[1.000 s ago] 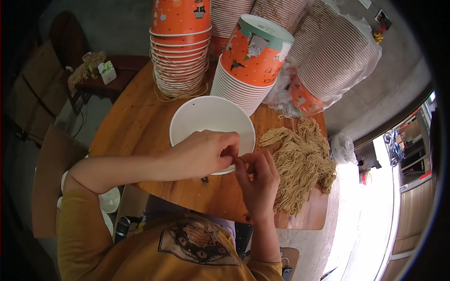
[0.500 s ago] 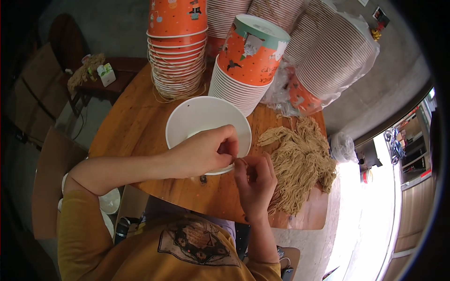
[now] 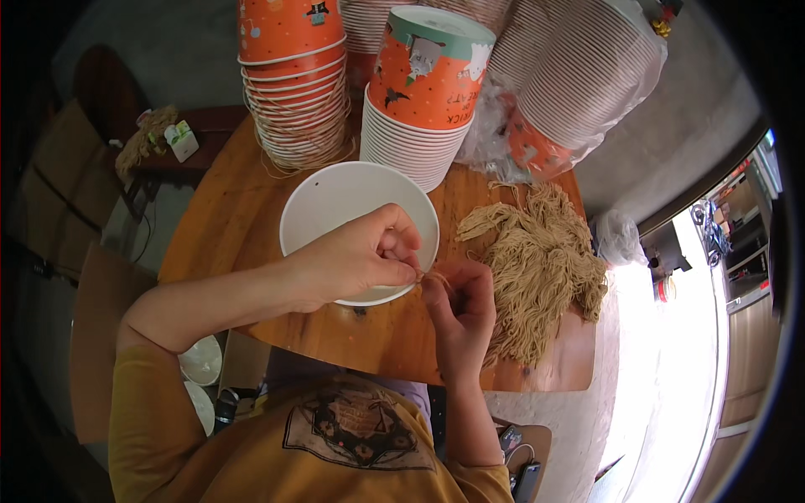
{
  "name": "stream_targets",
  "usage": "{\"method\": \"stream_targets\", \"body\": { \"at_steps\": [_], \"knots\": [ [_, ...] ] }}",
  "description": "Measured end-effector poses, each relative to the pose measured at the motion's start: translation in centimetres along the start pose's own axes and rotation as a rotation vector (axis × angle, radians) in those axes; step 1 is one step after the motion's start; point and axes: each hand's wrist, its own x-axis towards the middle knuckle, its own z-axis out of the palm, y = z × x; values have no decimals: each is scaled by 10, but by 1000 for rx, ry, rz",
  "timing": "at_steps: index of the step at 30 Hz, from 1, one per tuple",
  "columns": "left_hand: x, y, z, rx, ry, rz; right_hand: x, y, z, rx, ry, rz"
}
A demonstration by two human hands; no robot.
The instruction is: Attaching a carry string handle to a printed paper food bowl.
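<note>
A white-lined paper bucket (image 3: pixel 323 201) stands upright on the table, with a small hole near its far rim. Reaching over its opening, my left hand (image 3: pixel 360 251) has thumb and fingers pinched at the right part of the rim. Close against it, my right hand (image 3: pixel 461 306) is curled with its thumb raised. A thin tan string (image 3: pixel 434 277) shows between the fingertips of both hands; the rest of it is hidden by the fingers. To the right of my right hand lies a loose heap of tan strings (image 3: pixel 537 277).
Orange patterned buckets with string loops (image 3: pixel 293 109) are stacked at the back left. Another upside-down stack (image 3: pixel 419 109) stands behind the bucket, and plastic-wrapped stacks (image 3: pixel 583 92) lean at the back right. The wooden table (image 3: pixel 226 226) has a curved left edge.
The view has shifted, so the things on the table appear slightly higher. My fingertips have moved a little at the rim, and more of the string shows between them.
</note>
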Motion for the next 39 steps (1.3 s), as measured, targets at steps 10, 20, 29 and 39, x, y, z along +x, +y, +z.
{"method": "stream_targets", "body": {
  "at_steps": [10,20,29,39],
  "knots": [
    [0,-2,2,-48,2,33,5,-12,-4,-324,-7,-299],
    [1,-4,3,-134,19,11,2,-5,-6,-274,-50,-161],
    [1,-11,5,49,40,251,4,-14,0,3,-64,115],
    [0,-4,4,-81,32,128,1,-11,2,112,-58,161]
  ]
}}
